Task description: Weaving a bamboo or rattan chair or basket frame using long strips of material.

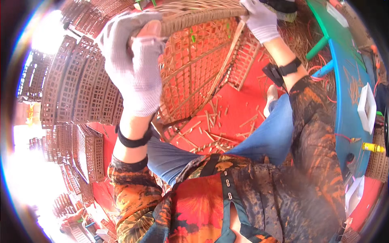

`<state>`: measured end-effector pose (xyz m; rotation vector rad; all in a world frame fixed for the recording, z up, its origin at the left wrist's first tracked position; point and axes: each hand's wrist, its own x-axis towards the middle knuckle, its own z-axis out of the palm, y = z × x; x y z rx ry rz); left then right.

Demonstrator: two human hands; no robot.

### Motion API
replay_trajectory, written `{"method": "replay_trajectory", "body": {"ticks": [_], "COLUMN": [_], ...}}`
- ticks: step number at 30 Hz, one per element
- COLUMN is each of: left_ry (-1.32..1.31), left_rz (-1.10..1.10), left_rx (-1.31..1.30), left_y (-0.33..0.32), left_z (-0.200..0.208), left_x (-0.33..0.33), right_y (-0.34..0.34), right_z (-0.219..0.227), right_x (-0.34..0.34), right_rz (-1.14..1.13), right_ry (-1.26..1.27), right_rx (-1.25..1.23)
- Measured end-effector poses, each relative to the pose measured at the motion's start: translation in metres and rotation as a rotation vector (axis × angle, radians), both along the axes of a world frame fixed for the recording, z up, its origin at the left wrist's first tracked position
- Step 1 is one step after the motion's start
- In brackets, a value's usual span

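Your two hands hold on to a big brown woven basket (198, 19). Your left hand (131, 60), in a pale glove, is wrapped around the thick rim at its left end. Your right hand (259, 20), gloved too, has its fingers curled over the rim farther right. The basket sits between your hands and hangs down below them, in front of your legs. Its wall has lots of little holes, and two small green bits stick to it. You can see red through the holes, but you can't tell what is inside.

On your left, more brown baskets (81, 81) are packed close together in a stack. Thin sticks (208, 121) are spread over the red floor (249, 99). On your right, a white tray (361, 106) is on a blue table (344, 81). A yellow thing (373, 148) lies nearby, and any marks on it are too small to read.
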<state>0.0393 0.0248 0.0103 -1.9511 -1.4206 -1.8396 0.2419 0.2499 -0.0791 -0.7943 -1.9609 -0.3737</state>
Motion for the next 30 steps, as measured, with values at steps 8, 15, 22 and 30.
{"method": "replay_trajectory", "body": {"ticks": [8, 15, 22, 30], "left_ry": [0.473, 0.401, 0.113, 0.611], "left_rz": [0.197, -0.388, -0.787, -0.097], "left_rx": [0.06, -0.748, -0.924, -0.525], "left_y": [-0.077, -0.154, -0.115, -0.049], "left_z": [-0.036, -0.057, -0.012, -0.092], "left_x": [0.007, 0.025, -0.024, 0.041], "right_y": [-0.026, -0.05, -0.094, -0.105], "right_z": [0.0, -0.025, -0.054, -0.066], "right_x": [-0.016, -0.019, 0.004, 0.001], "right_rz": [0.166, 0.363, 0.396, 0.341], "right_ry": [0.022, -0.05, -0.159, 0.034], "right_rx": [0.163, 0.189, 0.044, 0.006]}}
